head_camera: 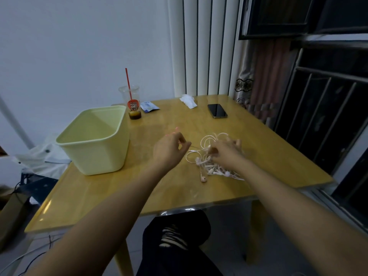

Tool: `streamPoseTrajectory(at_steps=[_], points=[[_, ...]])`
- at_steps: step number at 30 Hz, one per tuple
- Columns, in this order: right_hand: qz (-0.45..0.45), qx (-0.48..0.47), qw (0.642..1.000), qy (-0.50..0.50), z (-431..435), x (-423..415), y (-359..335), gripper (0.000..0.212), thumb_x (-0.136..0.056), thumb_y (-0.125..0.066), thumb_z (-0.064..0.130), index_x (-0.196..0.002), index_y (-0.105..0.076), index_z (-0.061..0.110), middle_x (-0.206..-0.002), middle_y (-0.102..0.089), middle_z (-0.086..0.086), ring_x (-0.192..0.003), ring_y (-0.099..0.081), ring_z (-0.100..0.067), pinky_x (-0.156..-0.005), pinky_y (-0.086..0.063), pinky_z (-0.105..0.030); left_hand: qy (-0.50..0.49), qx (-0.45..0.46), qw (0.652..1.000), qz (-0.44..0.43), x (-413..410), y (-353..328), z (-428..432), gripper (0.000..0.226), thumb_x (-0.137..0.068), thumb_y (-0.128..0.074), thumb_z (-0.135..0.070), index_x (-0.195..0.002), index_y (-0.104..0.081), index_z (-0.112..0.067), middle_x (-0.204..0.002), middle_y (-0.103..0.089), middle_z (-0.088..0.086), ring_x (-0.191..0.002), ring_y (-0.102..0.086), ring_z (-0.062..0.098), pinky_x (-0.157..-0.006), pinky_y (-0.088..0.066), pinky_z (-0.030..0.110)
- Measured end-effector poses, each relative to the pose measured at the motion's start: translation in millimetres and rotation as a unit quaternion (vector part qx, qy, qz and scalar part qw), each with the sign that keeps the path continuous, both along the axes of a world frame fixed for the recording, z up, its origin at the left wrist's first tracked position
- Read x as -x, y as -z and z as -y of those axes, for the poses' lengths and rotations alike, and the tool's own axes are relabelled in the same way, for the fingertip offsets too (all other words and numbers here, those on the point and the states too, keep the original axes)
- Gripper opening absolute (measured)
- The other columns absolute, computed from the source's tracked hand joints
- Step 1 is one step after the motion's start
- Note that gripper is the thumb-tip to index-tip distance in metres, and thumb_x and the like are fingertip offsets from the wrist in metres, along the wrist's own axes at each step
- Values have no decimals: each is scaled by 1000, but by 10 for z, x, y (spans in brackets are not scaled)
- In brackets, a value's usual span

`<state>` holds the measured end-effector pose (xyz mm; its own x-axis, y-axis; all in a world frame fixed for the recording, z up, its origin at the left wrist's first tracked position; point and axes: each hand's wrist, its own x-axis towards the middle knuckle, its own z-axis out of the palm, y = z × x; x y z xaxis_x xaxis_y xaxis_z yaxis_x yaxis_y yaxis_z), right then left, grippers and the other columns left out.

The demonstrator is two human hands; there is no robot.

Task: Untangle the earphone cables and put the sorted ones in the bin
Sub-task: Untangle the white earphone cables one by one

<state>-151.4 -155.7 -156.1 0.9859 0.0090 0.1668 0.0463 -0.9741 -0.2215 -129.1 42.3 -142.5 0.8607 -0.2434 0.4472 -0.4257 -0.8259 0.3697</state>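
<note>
Pulling one strand sideways looks to be the step in hand. The left hand pinches a thin lead between thumb and forefinger, its other fingers spread. The right hand has its fingers curled into the knot of pale earphone cables, which lies on the table right of centre.

A hard tug would likely cinch the knot tighter instead of freeing the strand. It could also drag the loose earbuds at the bundle's six o'clock toward the near edge and over it. The table's right edge, at three o'clock, is near the right hand, so a wide sweep there risks the same.

The bin stands at nine o'clock by the left edge, with bare tabletop between it and the hands. A phone at twelve and a cup at eleven sit well apart from the work.
</note>
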Motion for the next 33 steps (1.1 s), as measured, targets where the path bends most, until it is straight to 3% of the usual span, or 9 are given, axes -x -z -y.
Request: streamPoseTrajectory(at_steps=[5,9,13,18,20,25,28,30,33], points=[[207,12,968,138,359,-103,-213,17,-92,-62,17,-95,-73,30,-114,-62,5,-118,-42,-21,-98,-22,-40,-72,123,990,2,-124,-202,-204,30,-94,-55,-49,-96,-71,-23,-85,-66,-3,-75,-60,13,-63,-52,33],[116,-11,990,80,340,-132,-133,31,-94,-58,18,-122,-64,29,-131,-54,3,-128,-39,-20,-105,-25,-40,-6,174,984,-42,-115,-105,-131,23,-95,-56,-43,-93,-71,-25,-82,-70,-4,-66,-57,4,-60,-49,28],[107,-235,960,-112,-76,-43,-187,37,-96,-57,23,-132,-56,27,-132,-56,9,-128,-45,-13,-111,-31,-39,71,233,968,-62,-62,-88,-39,21,-96,-58,-35,-92,-71,-19,-83,-71,-9,-72,-63,-1,-67,-51,23],[-92,-362,914,-160,-243,-59,-119,20,-99,-52,22,-101,-71,26,-81,-72,2,-77,-67,-27,-73,-53,-39,8,318,948,-30,-66,-145,-137,21,-101,-49,-30,-96,-62,-15,-87,-67,-1,-81,-62,8,-71,-49,22],[-73,-320,938,-110,-172,-74,-101,24,-99,-49,18,-93,-70,25,-73,-67,4,-67,-59,-16,-72,-43,-32,-60,299,952,-4,-96,-84,-230,22,-101,-47,-35,-97,-61,-18,-86,-66,-1,-82,-62,14,-73,-51,35],[53,-130,990,19,-42,-198,-114,24,-100,-50,37,-102,-74,30,-87,-70,9,-93,-59,-16,-98,-21,-35,-207,258,942,-61,-229,59,-390,28,-103,-41,-37,-102,-63,-18,-100,-67,2,-91,-61,22,-81,-54,42],[67,-127,990,8,-19,-214,-118,27,-99,-51,41,-101,-75,32,-81,-67,10,-92,-59,-17,-101,-19,-37,-235,51,960,-143,-245,96,-464,28,-101,-43,-29,-113,-64,-14,-114,-64,10,-104,-58,29,-90,-50,41],[70,-108,991,-16,-50,-197,-127,27,-100,-50,42,-101,-75,33,-72,-61,13,-90,-59,-16,-102,-18,-37,-223,-22,970,-93,-186,102,-423,33,-97,-47,-19,-128,-56,-13,-131,-53,13,-122,-46,31,-101,-40,40],[69,-96,992,-43,-105,-177,-115,25,-100,-50,42,-101,-75,35,-75,-66,12,-91,-59,-15,-106,-18,-41,-59,35,998,12,-61,26,-158,46,-90,-55,-10,-136,-49,-18,-139,-44,5,-128,-39,20,-104,-35,32]])
